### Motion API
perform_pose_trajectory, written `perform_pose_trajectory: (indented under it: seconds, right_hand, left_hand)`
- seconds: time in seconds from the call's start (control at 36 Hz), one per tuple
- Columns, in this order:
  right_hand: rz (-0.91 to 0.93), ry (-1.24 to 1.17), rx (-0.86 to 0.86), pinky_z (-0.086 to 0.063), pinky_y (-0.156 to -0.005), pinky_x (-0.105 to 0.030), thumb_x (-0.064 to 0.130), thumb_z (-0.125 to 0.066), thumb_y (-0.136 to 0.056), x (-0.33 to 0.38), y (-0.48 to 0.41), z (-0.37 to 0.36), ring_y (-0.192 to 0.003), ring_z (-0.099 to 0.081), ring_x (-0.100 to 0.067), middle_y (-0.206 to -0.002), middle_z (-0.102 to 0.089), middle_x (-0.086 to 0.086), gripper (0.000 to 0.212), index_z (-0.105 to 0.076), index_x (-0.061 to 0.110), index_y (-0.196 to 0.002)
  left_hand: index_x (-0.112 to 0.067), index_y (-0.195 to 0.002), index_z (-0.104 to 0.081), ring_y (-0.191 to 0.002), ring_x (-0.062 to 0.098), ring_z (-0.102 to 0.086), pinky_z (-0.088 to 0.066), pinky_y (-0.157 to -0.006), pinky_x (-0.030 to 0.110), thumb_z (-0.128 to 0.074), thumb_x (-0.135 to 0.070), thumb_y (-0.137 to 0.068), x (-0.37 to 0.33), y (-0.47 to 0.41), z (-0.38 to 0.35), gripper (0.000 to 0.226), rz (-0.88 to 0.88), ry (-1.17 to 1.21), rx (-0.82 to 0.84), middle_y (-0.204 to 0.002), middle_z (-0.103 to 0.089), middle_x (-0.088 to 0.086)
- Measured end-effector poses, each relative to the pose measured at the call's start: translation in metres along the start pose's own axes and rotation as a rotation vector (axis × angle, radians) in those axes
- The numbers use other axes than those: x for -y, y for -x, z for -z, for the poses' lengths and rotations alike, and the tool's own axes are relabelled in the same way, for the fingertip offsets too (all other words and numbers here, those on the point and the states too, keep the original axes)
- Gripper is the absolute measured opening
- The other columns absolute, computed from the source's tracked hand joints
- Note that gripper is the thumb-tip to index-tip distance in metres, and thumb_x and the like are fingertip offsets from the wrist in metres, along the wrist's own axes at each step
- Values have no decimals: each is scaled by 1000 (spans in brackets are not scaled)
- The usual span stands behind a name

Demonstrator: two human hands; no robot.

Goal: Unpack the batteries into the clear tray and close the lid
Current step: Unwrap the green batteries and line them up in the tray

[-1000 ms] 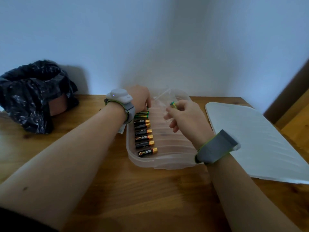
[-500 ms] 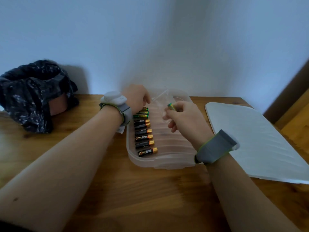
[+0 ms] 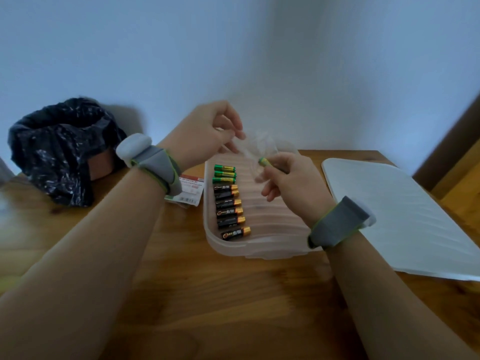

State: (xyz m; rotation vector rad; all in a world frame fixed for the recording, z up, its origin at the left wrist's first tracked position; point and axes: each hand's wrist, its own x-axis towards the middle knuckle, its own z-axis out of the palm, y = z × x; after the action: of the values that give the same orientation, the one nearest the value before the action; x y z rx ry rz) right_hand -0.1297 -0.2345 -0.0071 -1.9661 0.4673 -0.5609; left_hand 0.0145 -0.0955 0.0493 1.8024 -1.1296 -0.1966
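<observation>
Batteries [image 3: 228,203] line the tray's [image 3: 259,252] left side; the lid [image 3: 389,203] lies right, the bag [image 3: 59,152] far left.

Batteries [image 3: 228,203] are ranged down the left side of the clear tray [image 3: 259,249] — green farthest; the white lid [image 3: 402,216] is laid flat alongside.
</observation>
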Motion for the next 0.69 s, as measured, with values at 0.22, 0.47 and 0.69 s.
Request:
perform_pose_trajectory:
  seconds: [0.22,0.47,0.69]
  right_hand:
    - [28,133,67,-64,-67,-51,17,-56,-105,-1,1,-1,-62,-74,-27,-80,-77,-3,13,-65,24,-98]
    - [49,172,86,-63,-58,-45,15,-56,-106,2,2,1,-55,-73,-26,-75,-77,-2,14,-63,23,-97]
    - [64,114,122,-58,-53,-39,12,-58,-105,3,3,0,-55,-74,-32,-67,-74,0,18,-60,27,-95]
  left_hand:
    - [-22,-99,-78,-74,4,-71,-50,-64,9,-64,-15,-92,-6,4,4,17,-61,-223,114,-66,-70,-24]
    - [-25,-96,-80,-62,8,-69,-51,-66,16,-70,-13,-86,-9,5,4,18,-94,-280,135,-65,-72,-14]
    - [-33,-101,-80,-55,5,-46,-38,-57,16,-80,-21,-81,-14,6,1,23,-133,-315,237,-57,-59,-4]
